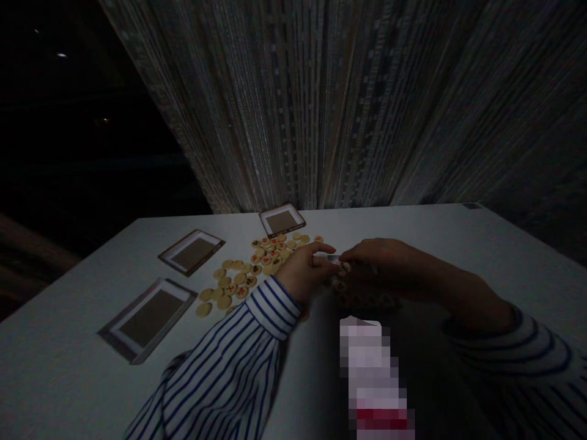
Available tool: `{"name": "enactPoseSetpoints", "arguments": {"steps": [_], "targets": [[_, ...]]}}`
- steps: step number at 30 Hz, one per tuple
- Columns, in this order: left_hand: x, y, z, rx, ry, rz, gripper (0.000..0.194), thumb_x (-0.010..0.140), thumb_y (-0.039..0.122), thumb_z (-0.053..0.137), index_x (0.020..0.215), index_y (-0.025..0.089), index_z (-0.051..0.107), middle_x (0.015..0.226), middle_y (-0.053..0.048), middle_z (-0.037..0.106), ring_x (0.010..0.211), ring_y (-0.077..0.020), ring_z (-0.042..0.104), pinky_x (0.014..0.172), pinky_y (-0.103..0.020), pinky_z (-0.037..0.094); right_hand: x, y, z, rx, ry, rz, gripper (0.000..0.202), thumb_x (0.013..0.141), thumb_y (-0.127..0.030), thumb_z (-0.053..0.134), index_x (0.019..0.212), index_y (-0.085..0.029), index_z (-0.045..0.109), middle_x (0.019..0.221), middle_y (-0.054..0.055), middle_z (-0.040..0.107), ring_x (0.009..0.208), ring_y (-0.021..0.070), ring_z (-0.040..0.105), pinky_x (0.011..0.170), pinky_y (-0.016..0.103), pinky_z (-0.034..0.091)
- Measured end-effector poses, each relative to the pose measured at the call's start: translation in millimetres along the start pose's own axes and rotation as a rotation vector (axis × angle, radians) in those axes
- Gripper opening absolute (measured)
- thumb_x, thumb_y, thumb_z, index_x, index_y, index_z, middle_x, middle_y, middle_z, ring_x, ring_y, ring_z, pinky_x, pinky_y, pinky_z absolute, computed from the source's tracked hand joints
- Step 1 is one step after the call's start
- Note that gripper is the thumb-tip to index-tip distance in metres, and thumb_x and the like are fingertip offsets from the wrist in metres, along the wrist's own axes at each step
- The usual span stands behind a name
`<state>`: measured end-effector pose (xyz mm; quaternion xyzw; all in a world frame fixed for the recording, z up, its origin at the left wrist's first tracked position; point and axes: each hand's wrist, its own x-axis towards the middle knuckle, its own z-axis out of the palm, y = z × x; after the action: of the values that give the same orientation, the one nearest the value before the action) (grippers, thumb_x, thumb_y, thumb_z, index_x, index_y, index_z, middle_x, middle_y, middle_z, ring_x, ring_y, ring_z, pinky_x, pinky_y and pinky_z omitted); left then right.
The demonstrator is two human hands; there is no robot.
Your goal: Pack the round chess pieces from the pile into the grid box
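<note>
Head view: one disc with a dark character [345, 267] is at the fingertips of both hands, right of the loose pile. Left hand [302, 272] comes in from the left, finger gap narrow, fingertips right beside the disc. Right hand [387, 260] comes over from the right, palm down, fingers bent in close to it. Can't tell which hand carries the weight, or if it's both; lower fingers are in shadow.

Loose discs [266, 260] spread left of and beyond the left wrist, some overlapping, some face up with red or dark characters, others showing plain tan. Darker row of discs [367, 300] just nearer than the right hand; too dim to tell what it sits on. Three shallow framed trays on the left: far tray [281, 221], middle tray [190, 253], near tray [149, 319]. All on a pale table [367, 229], curtain [312, 122] behind.

Handling, my read: disc looks like wood or hard plastic, so light, rigid, not fragile. Smooth face may slide under one finger, and a round edge could roll if it tips. Best hold: thumb and index on opposite sides of the rim, face left clear. Flat ones on the table give little edge; pinch low, or lift by the raised side where one overlaps another. Squeeze won't deform it; off-centre pinch could make it spin or pop out.
</note>
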<state>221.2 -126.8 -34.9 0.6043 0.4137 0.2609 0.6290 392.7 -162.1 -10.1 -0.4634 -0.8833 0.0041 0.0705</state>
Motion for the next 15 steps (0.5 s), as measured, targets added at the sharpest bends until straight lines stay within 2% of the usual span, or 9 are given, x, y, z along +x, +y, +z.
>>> {"name": "enactPoseSetpoints", "arguments": {"steps": [5, 8, 11, 15], "targets": [[1.4, -3.0, -1.9, 0.130, -0.016, 0.015, 0.024, 0.074, 0.010, 0.058, 0.097, 0.012, 0.053, 0.052, 0.007, 0.056, 0.044, -0.0062, 0.050, 0.046, -0.016, 0.036, -2.6, 1.1, -0.8, 0.012, -0.052, 0.032, 0.025, 0.083, -0.025, 0.049, 0.102, -0.021, 0.064, 0.091, 0.006, 0.070, 0.080, 0.0178, 0.064, 0.067, 0.028, 0.045], [3.8, -9.7, -7.0, 0.381, -0.013, 0.130, 0.023, 0.075, 0.015, 0.056, 0.098, 0.012, 0.057, 0.056, 0.004, 0.056, 0.050, -0.0082, 0.052, 0.048, -0.018, 0.038, -4.7, 5.9, 3.9, 0.006, -0.092, 0.066, 0.024, 0.082, -0.026, 0.049, 0.100, -0.021, 0.064, 0.089, 0.006, 0.070, 0.077, 0.0184, 0.063, 0.062, 0.027, 0.042], [3.7, -13.4, -11.8, 0.712, 0.022, 0.237, 0.023, 0.075, 0.019, 0.055, 0.096, 0.014, 0.062, 0.069, -0.001, 0.064, 0.064, -0.0134, 0.059, 0.059, -0.023, 0.044, -6.3, 13.2, 11.6, -0.010, -0.128, 0.085, 0.023, 0.080, -0.024, 0.048, 0.097, -0.022, 0.064, 0.082, 0.004, 0.069, 0.070, 0.0170, 0.062, 0.057, 0.026, 0.038], [-0.6, -10.7, -12.0, 0.941, 0.012, 0.233, 0.028, 0.078, 0.021, 0.051, 0.101, 0.015, 0.064, 0.084, -0.006, 0.069, 0.076, -0.0174, 0.062, 0.070, -0.028, 0.047, -6.4, 21.5, 21.0, 0.000, -0.196, 0.084, 0.021, 0.077, -0.023, 0.051, 0.092, -0.023, 0.065, 0.079, 0.003, 0.068, 0.066, 0.0152, 0.060, 0.053, 0.025, 0.034]]}}
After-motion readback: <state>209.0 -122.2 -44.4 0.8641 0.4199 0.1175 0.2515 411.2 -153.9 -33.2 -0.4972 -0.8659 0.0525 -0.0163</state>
